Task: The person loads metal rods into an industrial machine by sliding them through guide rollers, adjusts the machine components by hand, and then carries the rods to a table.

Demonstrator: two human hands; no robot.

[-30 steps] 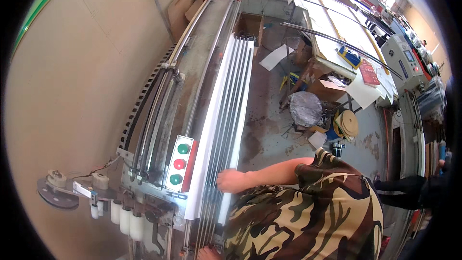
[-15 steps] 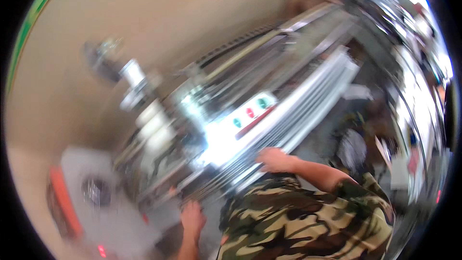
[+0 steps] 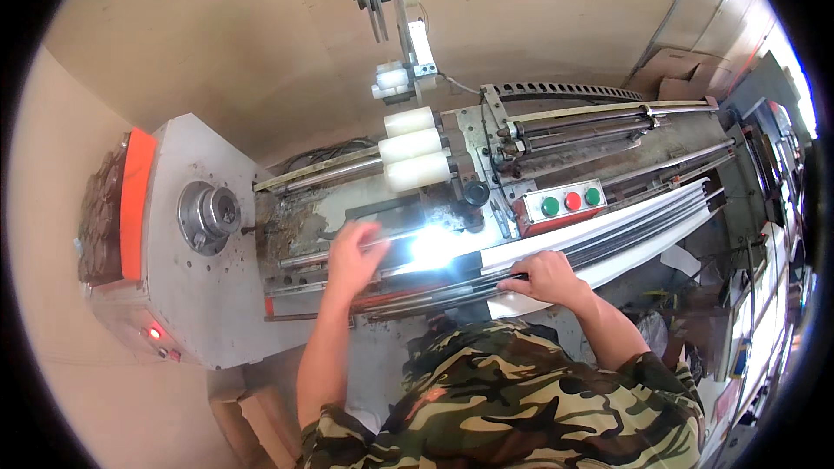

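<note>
Long thin metal rods [image 3: 625,243] lie in a bundle along the front of a lathe-like machine, on a white sheet-like trough [image 3: 512,254]. My right hand [image 3: 549,278] rests at the near end of this bundle, its thumb and fingers closed on the rods. Over the machine bed [image 3: 300,208], my left hand [image 3: 352,254] is raised with loosely bent fingers, thumb apart, slightly blurred; I see nothing in it. Beside it, a very bright glare [image 3: 434,247] washes out part of the bed.
At left stands a grey headstock [image 3: 195,295] with a round chuck [image 3: 210,215] and orange panel [image 3: 137,200]. White rollers [image 3: 415,146] sit on the carriage. Past them is a control box [image 3: 563,206] with green and red buttons. A pulley arm [image 3: 404,9] rises behind; cardboard [image 3: 261,426] is at lower left.
The view has turned and steadied, bringing the headstock fully into sight. My left hand has risen from the front edge to over the bed. My right hand remains at the rods.
</note>
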